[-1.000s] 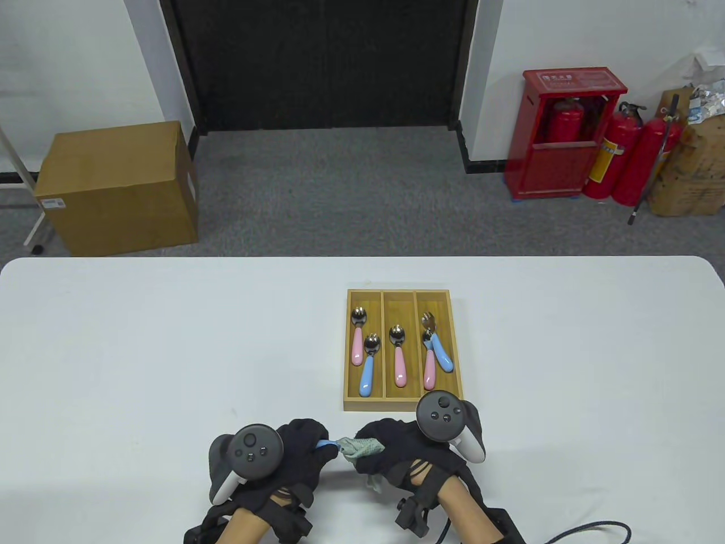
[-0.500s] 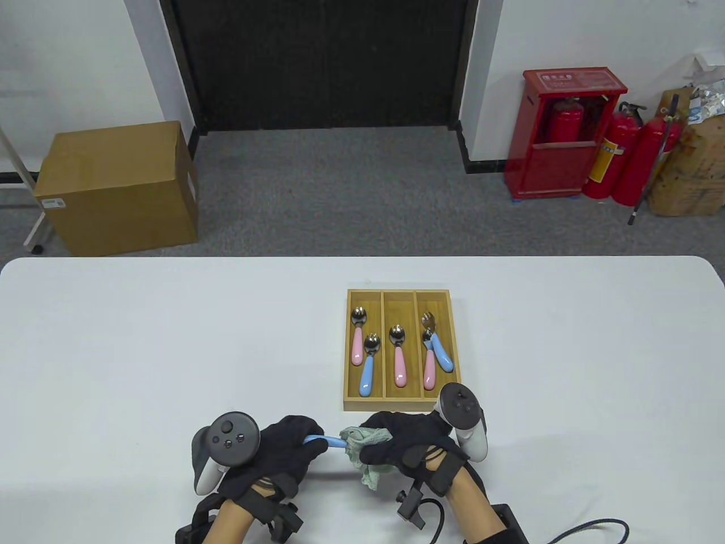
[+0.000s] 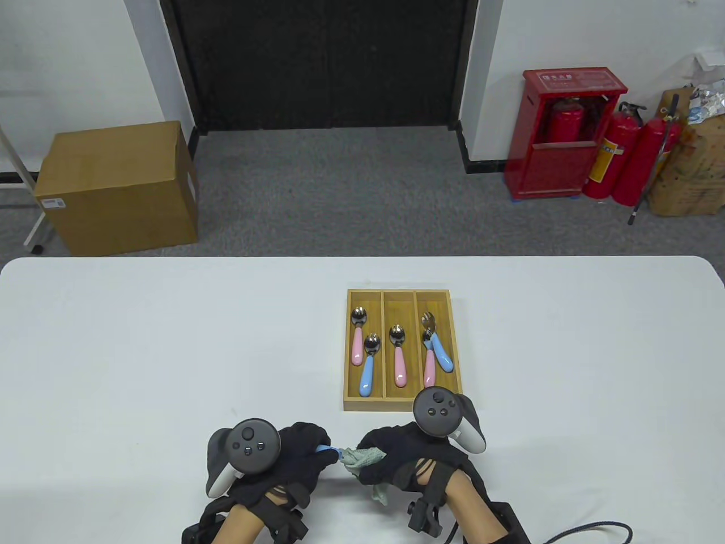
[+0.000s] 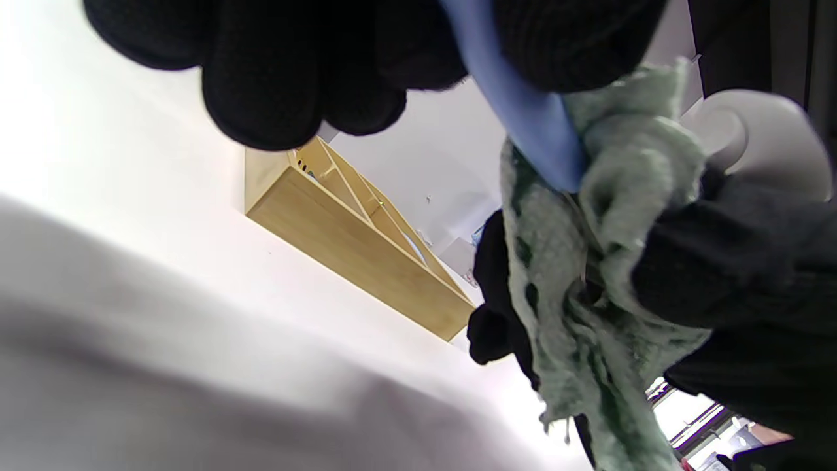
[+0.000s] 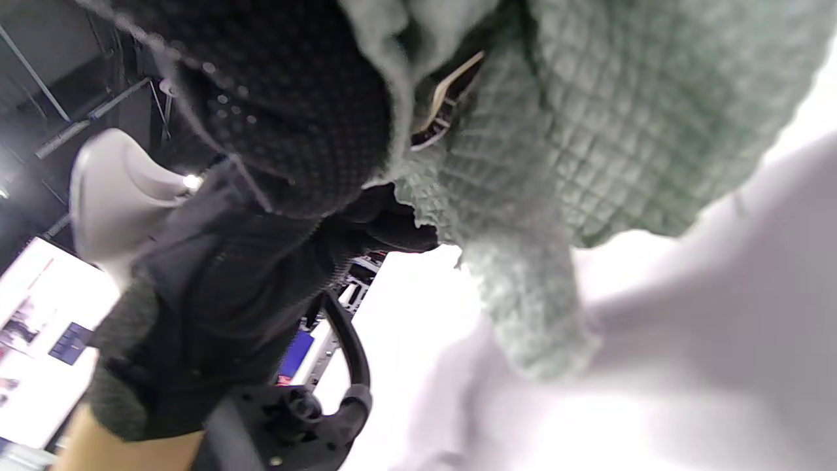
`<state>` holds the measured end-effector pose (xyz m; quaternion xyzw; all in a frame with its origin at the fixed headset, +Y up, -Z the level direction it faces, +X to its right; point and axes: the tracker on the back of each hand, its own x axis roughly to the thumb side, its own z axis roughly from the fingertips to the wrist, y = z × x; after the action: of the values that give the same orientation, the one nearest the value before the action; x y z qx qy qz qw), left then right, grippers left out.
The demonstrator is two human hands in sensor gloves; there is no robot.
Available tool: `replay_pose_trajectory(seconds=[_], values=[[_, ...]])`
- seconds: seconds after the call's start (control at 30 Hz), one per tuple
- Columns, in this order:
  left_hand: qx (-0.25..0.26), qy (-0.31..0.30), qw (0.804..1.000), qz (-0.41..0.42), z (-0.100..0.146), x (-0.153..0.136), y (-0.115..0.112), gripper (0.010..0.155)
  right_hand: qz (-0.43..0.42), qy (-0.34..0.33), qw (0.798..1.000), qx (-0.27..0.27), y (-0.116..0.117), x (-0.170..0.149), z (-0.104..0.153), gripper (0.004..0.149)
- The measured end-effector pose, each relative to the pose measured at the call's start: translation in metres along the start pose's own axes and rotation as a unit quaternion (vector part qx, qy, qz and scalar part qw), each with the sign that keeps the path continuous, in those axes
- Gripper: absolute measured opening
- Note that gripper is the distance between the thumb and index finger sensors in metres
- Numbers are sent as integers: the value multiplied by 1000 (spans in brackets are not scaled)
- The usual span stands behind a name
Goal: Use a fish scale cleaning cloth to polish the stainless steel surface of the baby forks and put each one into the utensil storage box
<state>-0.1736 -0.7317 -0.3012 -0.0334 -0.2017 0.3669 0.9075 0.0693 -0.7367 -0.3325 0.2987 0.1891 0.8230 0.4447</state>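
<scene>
My left hand (image 3: pixel 303 453) grips the blue handle of a baby fork (image 3: pixel 328 450) near the table's front edge. The fork's steel end is hidden inside a green fish scale cloth (image 3: pixel 362 458), which my right hand (image 3: pixel 391 453) pinches around it. In the left wrist view the blue handle (image 4: pixel 516 111) runs into the bunched cloth (image 4: pixel 588 275). The right wrist view shows the cloth (image 5: pixel 556 163) wrapped over a sliver of metal. The wooden utensil storage box (image 3: pixel 402 401) stands just beyond my hands, with pink and blue handled spoons and forks in its three compartments.
White table (image 3: pixel 141 351) stretches wide to the left and right of the box. On the floor beyond stand a cardboard box (image 3: pixel 119 187) at the left and red fire extinguishers (image 3: pixel 617 158) at the right. A black cable (image 3: pixel 589 530) lies by my right forearm.
Both hands have rolled back and forth about the fork, trackers tilting and returning. The right hand twisted the cloth around the fork's head; the fork stays held in the same place.
</scene>
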Motion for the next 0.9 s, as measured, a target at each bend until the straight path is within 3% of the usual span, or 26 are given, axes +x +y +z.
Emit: replay_pose_trajectory(seconds=[0.13, 0.23, 0.47, 0.63, 0.73, 0.9], values=[[8, 11, 999, 31, -1, -5, 1, 47, -20, 6, 999, -47, -6, 0, 2, 50], [10, 25, 995, 100, -2, -13, 1, 48, -141, 3, 985, -102, -11, -10, 2, 50], [16, 36, 991, 128, -2, -19, 4, 48, -265, 9, 953, -144, -7, -25, 0, 49], [14, 39, 992, 122, -2, -20, 5, 48, -247, 16, 959, -135, -8, -26, 0, 48], [4, 37, 993, 108, -1, -18, 3, 48, -182, 20, 979, -87, -8, -22, 1, 49], [-1, 27, 997, 74, -1, -10, 0, 47, -130, 33, 989, -57, -6, -16, 4, 49]])
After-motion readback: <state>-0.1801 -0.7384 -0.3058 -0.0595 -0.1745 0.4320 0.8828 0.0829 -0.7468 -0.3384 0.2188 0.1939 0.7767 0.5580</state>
